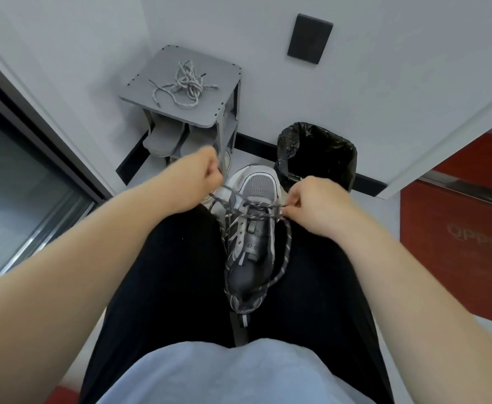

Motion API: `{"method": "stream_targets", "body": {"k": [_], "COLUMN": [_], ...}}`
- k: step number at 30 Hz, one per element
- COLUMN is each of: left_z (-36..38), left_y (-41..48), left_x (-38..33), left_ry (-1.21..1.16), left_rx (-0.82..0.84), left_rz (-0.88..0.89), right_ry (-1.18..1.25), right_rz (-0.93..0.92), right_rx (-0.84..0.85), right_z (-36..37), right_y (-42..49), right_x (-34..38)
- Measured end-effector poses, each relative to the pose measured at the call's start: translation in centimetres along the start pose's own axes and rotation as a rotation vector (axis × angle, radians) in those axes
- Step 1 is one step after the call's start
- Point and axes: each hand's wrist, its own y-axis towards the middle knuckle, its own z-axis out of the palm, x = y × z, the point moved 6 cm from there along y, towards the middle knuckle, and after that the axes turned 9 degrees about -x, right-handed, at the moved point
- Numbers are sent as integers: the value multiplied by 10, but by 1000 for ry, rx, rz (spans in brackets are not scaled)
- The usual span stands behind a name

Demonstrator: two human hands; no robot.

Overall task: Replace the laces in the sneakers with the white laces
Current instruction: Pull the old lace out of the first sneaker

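Sneaker (pixel 250 237) is a grey, white and black one lying in the person's lap between the black trouser legs, toe pointing away toward the wall and heel toward the body. Past the knees there's a little grey stand (pixel 163 65) tucked into the corner, with a pair of grey slippers (pixel 163 141) on its lower shelf. Just to the right of it a bin (pixel 317 153) with a black bag stands against the wall. Both hands are up by the toe end of the lacing. The left hand (pixel 205 176) is lifted off to the left in a fist, and it's blurry, but it looks like the fingers are curled round one end of the dark speckled lace (pixel 288 246). The right hand (pixel 315 202) is just beside the shoe, its fingers (pixel 290 204) pinching the same lace where it comes out of the eyelets. That lace is threaded only through the eyelets near the toe, with slack looping down both sides. The white laces (pixel 185 83) sit in a loose tangle on the stand's top surface, well apart from the shoe.
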Motion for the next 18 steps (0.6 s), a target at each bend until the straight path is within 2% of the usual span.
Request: {"method": "stream_targets", "body": {"k": [2,4,7,9,12,15,17,18], "left_z": [-9,-5,6,8,3,-28,-45,-45], "left_y": [2,-1,-3,-2,3,11,10,6], "left_x": [7,13,14,13,22,39,48,49], "left_ry": [37,89,169,161,165,195,106,-2], "left_rx": [19,159,228,182,108,-136,-267,-262], "left_rz": [-12,-43,-15,16,-14,-106,-191,-245], "right_ry": [-40,-7,250,344,348,337,335,329], "right_rz": [3,-24,-6,8,14,64,85,87], "right_rx": [-55,-100,-97,-91,-119,-77,-26,-25], "right_z": [-15,-16,5,18,15,0,-6,-5], "right_y": [2,4,5,3,2,1,-2,-2], "right_x": [-5,0,10,10,-1,-22,-30,-31]}}
